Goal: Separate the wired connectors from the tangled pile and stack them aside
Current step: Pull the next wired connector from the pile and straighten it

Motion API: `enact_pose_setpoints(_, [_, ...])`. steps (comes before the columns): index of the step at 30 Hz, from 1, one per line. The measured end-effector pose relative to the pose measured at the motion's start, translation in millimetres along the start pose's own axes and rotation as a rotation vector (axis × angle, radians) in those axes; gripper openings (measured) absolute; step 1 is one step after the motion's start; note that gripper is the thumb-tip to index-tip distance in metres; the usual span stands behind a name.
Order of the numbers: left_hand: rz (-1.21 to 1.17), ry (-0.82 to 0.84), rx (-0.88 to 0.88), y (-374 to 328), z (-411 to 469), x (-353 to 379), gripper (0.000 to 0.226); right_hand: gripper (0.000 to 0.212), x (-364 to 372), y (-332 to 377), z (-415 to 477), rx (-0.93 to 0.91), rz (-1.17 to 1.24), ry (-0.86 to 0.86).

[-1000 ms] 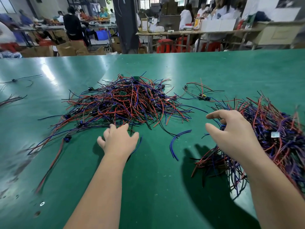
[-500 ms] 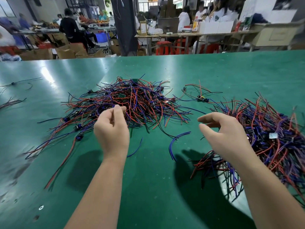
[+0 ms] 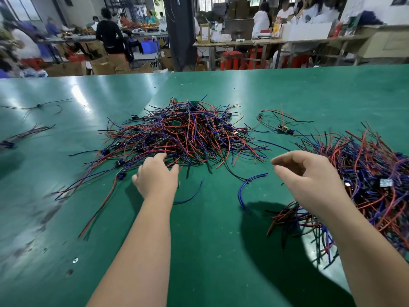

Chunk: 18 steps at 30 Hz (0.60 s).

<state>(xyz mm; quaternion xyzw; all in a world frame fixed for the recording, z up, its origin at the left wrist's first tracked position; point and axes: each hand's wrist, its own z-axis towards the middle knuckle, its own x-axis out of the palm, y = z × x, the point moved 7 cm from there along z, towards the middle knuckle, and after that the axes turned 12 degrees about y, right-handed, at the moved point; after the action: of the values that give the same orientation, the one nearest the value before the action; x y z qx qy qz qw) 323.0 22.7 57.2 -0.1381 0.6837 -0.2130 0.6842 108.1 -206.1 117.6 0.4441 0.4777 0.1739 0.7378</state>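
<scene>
Table [image 3: 221,251]: green top, with wires lying straight on it.
Tangled pile [image 3: 183,138]: red, blue and black wires with small dark connectors and a few green boards, heaped at the middle of the table.
Stacked pile [image 3: 371,173]: a 2nd heap of the same wired connectors at the right side, well apart from the tangle, partly behind the right forearm.
Left hand [image 3: 156,178]: at the near edge of the tangled pile, forefinger and thumb spread apart, fingertips on the wires; the other fingers are hidden behind the hand.
Right hand [image 3: 309,180]: raised over the table between the 2 heaps, fingers loosely curved, a narrow gap between thumb and forefinger, gripping nothing.
Loose blue wires [image 3: 247,187]: curved on the bare table between the hands.
Stray connector [image 3: 285,130]: 1 piece with thin wires, beyond the right hand, between the heaps.
Cardboard boxes [image 3: 106,64]: on the floor past the table's far edge; their contents cannot be seen.
</scene>
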Motion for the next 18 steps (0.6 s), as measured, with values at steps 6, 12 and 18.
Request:
enact_pose_setpoints(6, [-0.043, -0.042, -0.093, 11, 8, -3, 0.016, 0.014, 5, -1, 1, -0.006, -0.002, 0.005])
enact_pose_setpoints(12, [-0.122, -0.149, 0.028, -6, -3, -26, 0.016, 0.014, 5, -2, 2, -0.003, -0.018, 0.003])
enact_pose_setpoints(18, [-0.853, -0.380, 0.569, -46, -51, -77, 0.010, 0.017, 3, 0, 2, 0.003, 0.014, 0.000])
